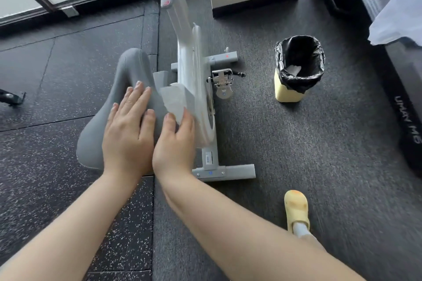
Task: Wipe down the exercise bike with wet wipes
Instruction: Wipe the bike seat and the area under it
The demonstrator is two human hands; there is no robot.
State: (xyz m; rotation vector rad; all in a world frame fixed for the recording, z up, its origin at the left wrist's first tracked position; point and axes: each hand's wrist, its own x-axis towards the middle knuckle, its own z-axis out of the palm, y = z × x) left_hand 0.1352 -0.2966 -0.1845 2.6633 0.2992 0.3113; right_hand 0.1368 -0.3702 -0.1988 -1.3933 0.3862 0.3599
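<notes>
A white exercise bike (194,70) stands below me on the dark gym floor. Its grey saddle (127,75) is closest to me. My left hand (130,130) lies flat on the saddle with the fingers straight. My right hand (175,141) is just to its right at the saddle's right side. It pinches a white wet wipe (173,98), which sticks out forward against the saddle edge and the bike frame. A pedal (222,80) shows on the bike's right side.
A yellow bin with a black liner (299,68) stands on the floor to the right, with a used wipe inside. My foot in a yellow slipper (296,210) is at lower right. A treadmill (392,75) with white plastic on it runs along the right edge.
</notes>
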